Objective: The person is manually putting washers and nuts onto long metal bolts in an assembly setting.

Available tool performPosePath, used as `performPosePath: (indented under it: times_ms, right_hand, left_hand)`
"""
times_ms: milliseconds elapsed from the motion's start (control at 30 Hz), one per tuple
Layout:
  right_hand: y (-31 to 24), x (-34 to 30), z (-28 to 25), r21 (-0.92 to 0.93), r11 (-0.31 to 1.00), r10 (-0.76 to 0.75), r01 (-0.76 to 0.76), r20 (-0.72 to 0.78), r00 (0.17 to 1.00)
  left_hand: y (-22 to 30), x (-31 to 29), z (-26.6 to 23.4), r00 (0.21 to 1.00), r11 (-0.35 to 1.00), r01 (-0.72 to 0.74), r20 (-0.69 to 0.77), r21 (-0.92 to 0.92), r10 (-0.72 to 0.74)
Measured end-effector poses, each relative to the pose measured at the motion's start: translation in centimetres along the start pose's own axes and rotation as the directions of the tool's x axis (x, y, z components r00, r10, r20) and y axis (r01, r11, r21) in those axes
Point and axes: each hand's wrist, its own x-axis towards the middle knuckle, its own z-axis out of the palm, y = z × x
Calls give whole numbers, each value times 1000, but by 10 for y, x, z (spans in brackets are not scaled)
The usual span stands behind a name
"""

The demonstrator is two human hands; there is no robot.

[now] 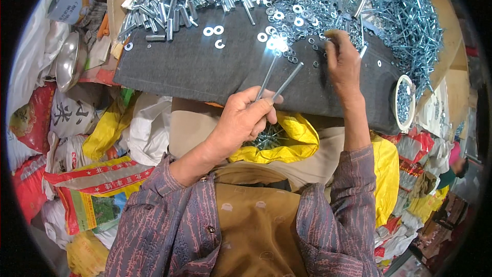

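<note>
My left hand is closed around two thin metal rods; the thicker rod and the other rod point up and away over the dark cloth. Bright glare covers the far tip of the left one. To the right, my right hand reaches over the near edge of a heap of small ring washers. Its fingers are bent together, slightly blurred, and whatever they pinch is hidden. Flat washers lie loose on the cloth, left of the heap.
Metal tubes are piled at the far left, long thin bolts at the far right. A white-rimmed bowl of small parts sits at the cloth's right edge. Below, an open yellow bag holds rods in my lap. Sacks crowd the left.
</note>
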Motion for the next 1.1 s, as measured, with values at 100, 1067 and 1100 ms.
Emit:
performPosePath:
  times_ms: [100, 1067, 1100]
  right_hand:
    - [2, 2, 16, -244, 965, -77, 93, 74, 994]
    - [-74, -55, -16, 746, 636, 212, -198, 78, 974]
    - [-76, -56, -16, 711, 695, 171, -102, -26, 985]
  left_hand:
    - [-1, -1, 0, 1000, 998, 28, 10, -51, -28]
    - [-2, 6, 1, 943, 877, 272, 292, -395, -161]
    - [-3, 6, 0, 942, 877, 274, 292, -395, -162]
